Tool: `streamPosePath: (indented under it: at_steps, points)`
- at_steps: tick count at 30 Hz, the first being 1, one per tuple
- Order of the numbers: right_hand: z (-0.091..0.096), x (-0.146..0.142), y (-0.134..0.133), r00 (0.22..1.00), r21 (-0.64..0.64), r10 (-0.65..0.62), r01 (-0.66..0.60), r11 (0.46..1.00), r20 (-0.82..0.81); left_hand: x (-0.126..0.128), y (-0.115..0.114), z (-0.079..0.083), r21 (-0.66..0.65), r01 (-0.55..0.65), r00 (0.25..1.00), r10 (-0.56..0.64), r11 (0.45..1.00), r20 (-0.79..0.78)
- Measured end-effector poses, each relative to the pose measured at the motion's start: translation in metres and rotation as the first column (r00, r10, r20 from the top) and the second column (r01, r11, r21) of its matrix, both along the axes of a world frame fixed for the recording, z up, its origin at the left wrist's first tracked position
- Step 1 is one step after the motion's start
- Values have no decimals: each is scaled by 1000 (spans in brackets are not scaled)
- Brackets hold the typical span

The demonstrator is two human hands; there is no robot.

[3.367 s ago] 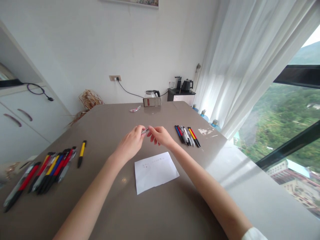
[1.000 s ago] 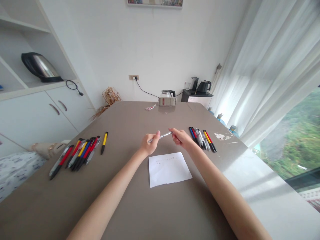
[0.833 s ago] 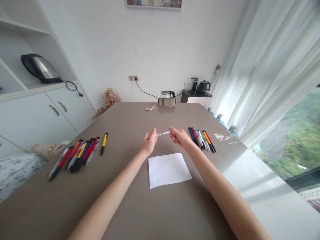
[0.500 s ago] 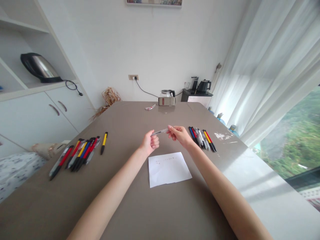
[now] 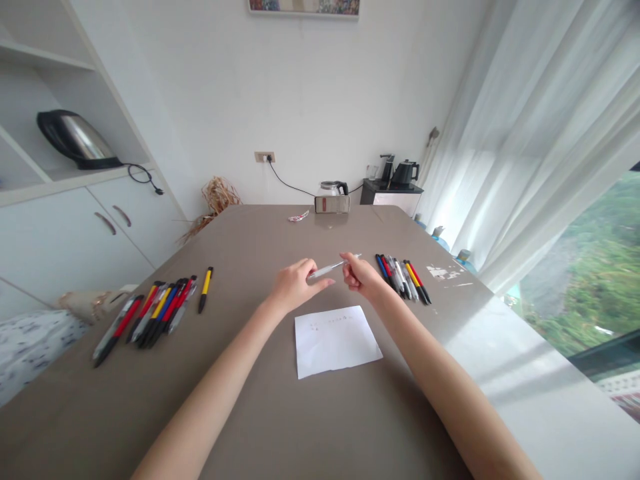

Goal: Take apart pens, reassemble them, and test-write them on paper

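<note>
1. We are holding the pen just above the bench, the right hand pinching its far half.
2. The left hand is touching the near end (pinching or not, we cannot tell).
3. We are judging this mid-handling; any next move calls for a firm right grip.

Head camera, looking forward-down over table, facing far wall

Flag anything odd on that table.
White scuffed patches mar the brown table just right of the right pen row. One yellow-black pen lies apart from the left bundle. Otherwise, the right hand grips a clear pen.
</note>
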State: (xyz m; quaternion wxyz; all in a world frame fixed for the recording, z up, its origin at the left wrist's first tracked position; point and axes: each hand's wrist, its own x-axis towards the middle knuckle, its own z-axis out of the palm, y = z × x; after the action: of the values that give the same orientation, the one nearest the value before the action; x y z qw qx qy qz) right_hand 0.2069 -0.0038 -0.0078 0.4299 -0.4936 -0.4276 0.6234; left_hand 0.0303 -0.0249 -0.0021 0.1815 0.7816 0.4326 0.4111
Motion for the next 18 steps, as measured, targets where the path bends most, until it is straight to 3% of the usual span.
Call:
streamPosePath:
  at_steps: [3, 8, 12, 18]
  points:
    - [-3, 5, 2, 999, -23, 28, -27, 999, 35, -3, -2, 1, 112, 5, 999, 1, 994, -54]
    - [-7, -4, -2, 989, -15, 81, -80, 997, 127, -4, 0, -4, 108, 99, 988, -85, 989, -132]
    - [-5, -7, -3, 981, -1, 101, -102, 995, 166, -6, 3, -9, 69, 116, 992, -112, 991, -62]
    - [-7, -2, 1, 971, 124, -15, -15, 992, 237, 13, -4, -19, -9, 32, 994, -31, 999, 105]
